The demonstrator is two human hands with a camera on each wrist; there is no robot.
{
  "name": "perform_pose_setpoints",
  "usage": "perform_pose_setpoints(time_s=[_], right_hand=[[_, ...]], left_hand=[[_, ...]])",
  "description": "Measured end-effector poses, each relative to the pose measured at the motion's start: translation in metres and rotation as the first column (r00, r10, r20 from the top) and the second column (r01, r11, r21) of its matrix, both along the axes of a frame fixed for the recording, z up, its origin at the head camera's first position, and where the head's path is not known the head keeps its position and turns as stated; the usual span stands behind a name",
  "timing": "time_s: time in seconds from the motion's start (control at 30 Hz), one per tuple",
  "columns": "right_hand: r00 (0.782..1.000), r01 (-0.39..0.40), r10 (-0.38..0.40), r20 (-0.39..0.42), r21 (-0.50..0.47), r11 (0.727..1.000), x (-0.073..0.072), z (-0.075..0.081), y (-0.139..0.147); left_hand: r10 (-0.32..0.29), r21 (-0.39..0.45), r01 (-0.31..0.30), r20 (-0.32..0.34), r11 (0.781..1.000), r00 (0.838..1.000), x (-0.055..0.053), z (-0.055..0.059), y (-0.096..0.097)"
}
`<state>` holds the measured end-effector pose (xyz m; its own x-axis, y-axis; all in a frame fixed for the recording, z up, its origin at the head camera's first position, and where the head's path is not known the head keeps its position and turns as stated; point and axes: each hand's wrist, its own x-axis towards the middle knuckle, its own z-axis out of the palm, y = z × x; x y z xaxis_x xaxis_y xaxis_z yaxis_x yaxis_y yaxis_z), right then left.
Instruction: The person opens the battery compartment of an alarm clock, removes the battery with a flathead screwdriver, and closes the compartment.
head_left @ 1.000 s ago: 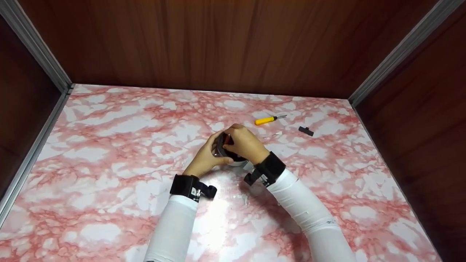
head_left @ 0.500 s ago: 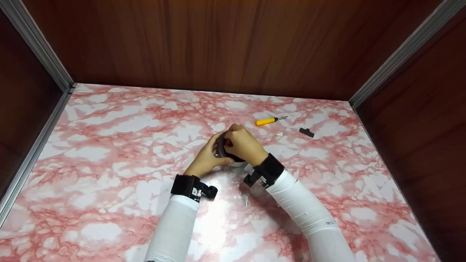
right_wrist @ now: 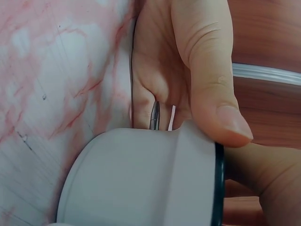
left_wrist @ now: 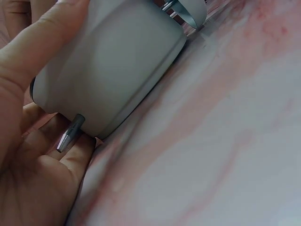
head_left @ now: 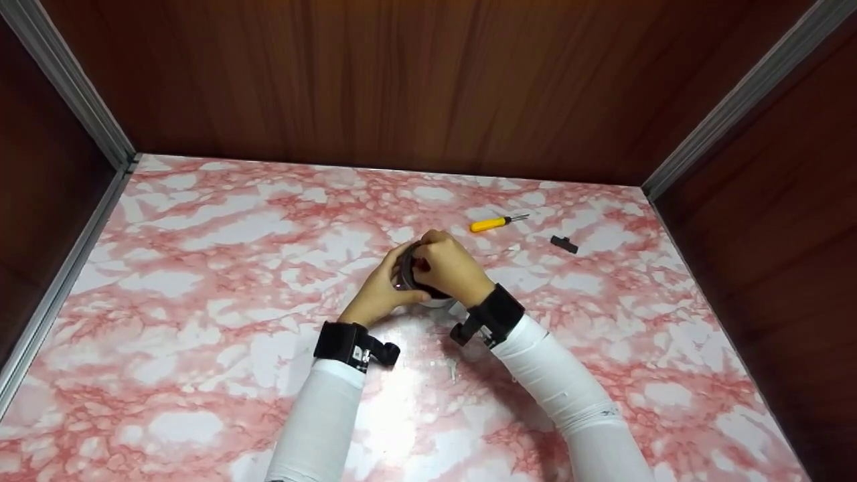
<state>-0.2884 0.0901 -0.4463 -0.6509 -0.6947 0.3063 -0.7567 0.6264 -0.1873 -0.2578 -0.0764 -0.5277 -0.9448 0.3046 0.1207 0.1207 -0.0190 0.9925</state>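
A round grey twin-bell alarm clock (head_left: 438, 302), with a dark-rimmed face or back, is held tilted just above or on the table. My left hand (head_left: 378, 294) grips it, thumb along the near side and fingers round the far side. In the left wrist view, a tapered metal foot (left_wrist: 71, 133) juts out by the left palm, and a shiny bell-like cup (left_wrist: 192, 13) shows at the top. My right hand (head_left: 455, 269) bends its fingers against the clock's dark round side. A reddish patch shows by its fingertips, which are mostly hidden.
A yellow-handled screwdriver (head_left: 492, 224) lies beyond the hands. Right of it is a small black piece (head_left: 564, 244), perhaps a cover. Brown wood-grain panels (head_left: 402, 87) enclose the back and sides of the marbled table (head_left: 201, 335).
My right fingers have curled in and shifted slightly at the clock's dark side. The left hand keeps its grip almost unmoved, and the screwdriver and black piece lie where they were.
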Motion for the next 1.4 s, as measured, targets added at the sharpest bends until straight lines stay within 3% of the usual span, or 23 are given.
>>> perform_pose_setpoints(time_s=[0.4,0.9,1.4], right_hand=[[1.0,0.007,-0.006,0.014,-0.072,0.997,-0.001,-0.003,0.008],[0.999,0.045,-0.046,-0.008,-0.121,0.992,-0.006,-0.001,0.02],[0.983,0.181,-0.179,0.03,-0.183,0.966,-0.012,0.003,0.049]], left_hand=[[-0.001,0.046,-0.001,0.033,0.999,0.999,0.001,-0.003,0.002],[0.011,0.03,-0.013,0.058,0.999,0.998,0.002,0.001,0.002],[0.001,0.054,-0.005,0.068,0.999,0.998,0.003,0.001,0.001]])
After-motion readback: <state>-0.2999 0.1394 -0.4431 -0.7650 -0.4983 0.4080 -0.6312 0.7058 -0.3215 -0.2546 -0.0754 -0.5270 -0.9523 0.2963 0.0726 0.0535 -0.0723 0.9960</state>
